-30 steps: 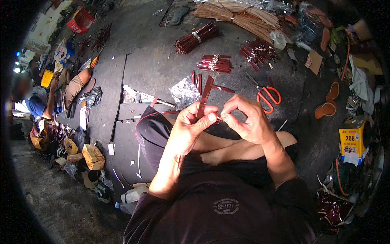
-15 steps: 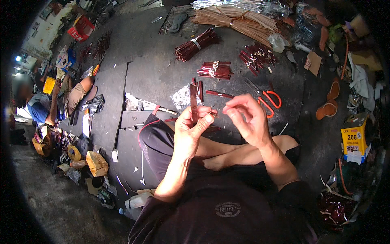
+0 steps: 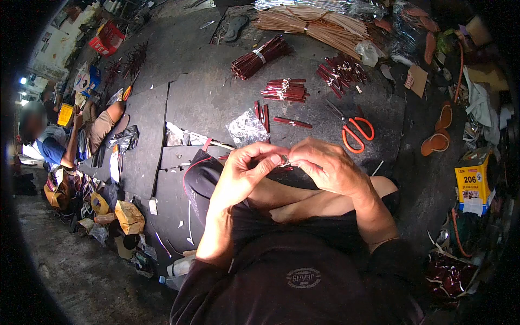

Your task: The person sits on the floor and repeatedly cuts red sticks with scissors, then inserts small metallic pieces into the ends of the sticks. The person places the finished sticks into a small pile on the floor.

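Both hands meet fingertip to fingertip above my crossed legs. In my left hand (image 3: 245, 172), thumb and forefinger pinch a small shiny piece (image 3: 284, 160), too small to make out fully. The closed fingers of my right hand (image 3: 331, 167) grip its other side. No strip shows standing up from the left hand. Just beyond lie a single dark red glossy strip (image 3: 292, 122), a pair of such strips (image 3: 265, 116) and a crumpled clear plastic bag (image 3: 244, 130). Scissors with orange handles (image 3: 357, 135) rest right of them.
Farther off are a stack of short red strips (image 3: 284, 91), a loose pile (image 3: 341, 75) and a tied bundle (image 3: 261, 57). Long brown strips (image 3: 311, 26) lie at the back. Sandals (image 3: 437, 135) and a yellow can (image 3: 472, 179) stand right. Another person (image 3: 54, 135) sits far left.
My right hand has come in to meet the left at the fingertips. My left hand has turned, and the dark red strip that stood up from it is out of sight.
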`<state>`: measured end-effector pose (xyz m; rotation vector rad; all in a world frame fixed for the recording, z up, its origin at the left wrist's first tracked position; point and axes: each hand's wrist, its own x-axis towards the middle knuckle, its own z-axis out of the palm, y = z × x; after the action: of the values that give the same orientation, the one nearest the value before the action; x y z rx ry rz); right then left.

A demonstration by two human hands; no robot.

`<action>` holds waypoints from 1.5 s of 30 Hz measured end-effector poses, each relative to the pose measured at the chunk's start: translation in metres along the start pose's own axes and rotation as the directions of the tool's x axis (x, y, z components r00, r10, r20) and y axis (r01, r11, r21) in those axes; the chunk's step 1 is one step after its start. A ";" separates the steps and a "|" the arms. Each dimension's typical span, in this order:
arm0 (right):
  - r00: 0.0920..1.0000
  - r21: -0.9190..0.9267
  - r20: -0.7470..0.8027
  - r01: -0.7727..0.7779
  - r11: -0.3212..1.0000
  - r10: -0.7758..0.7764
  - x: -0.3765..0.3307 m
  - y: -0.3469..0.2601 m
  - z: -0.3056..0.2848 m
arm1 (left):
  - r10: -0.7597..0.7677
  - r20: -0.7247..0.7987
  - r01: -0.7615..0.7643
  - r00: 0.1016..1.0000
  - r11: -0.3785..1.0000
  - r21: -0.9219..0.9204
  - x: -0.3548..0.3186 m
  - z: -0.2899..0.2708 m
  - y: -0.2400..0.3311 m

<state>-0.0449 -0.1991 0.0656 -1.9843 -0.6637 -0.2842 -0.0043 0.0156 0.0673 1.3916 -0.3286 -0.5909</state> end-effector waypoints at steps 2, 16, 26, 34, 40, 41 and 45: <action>0.997 0.063 0.000 -0.078 0.995 0.078 0.000 -0.003 0.000 | -0.006 0.009 0.006 1.000 1.000 0.004 -0.001 -0.002 -0.002; 0.937 0.281 -0.201 -0.224 0.933 0.285 0.000 -0.007 0.013 | 0.085 -0.347 -0.108 0.934 0.993 -0.049 0.001 0.037 -0.010; 0.853 0.721 0.176 -0.451 0.526 0.491 -0.007 0.004 0.001 | 0.251 -0.050 -0.190 0.967 0.835 0.517 0.002 0.018 0.013; 0.870 0.864 0.202 -0.374 0.336 0.450 -0.012 0.014 0.020 | 0.248 -0.023 -0.195 0.969 0.814 0.546 -0.002 0.019 0.012; 0.840 0.827 0.303 -0.467 0.313 0.451 -0.010 0.013 0.015 | 0.209 -0.016 -0.174 0.978 0.850 0.497 -0.009 0.015 0.009; 0.846 0.835 0.289 -0.452 0.314 0.448 -0.007 0.018 0.016 | 0.195 -0.037 -0.151 0.980 0.852 0.501 -0.006 0.014 0.013; 0.872 0.753 0.168 -0.415 0.510 0.460 -0.002 0.013 0.010 | 0.051 -0.090 -0.036 0.995 0.986 0.160 0.002 0.014 0.019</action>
<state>-0.0405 -0.1956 0.0499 -1.2092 -0.1460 0.2499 -0.0069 0.0046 0.0877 1.5562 -0.3356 -0.4702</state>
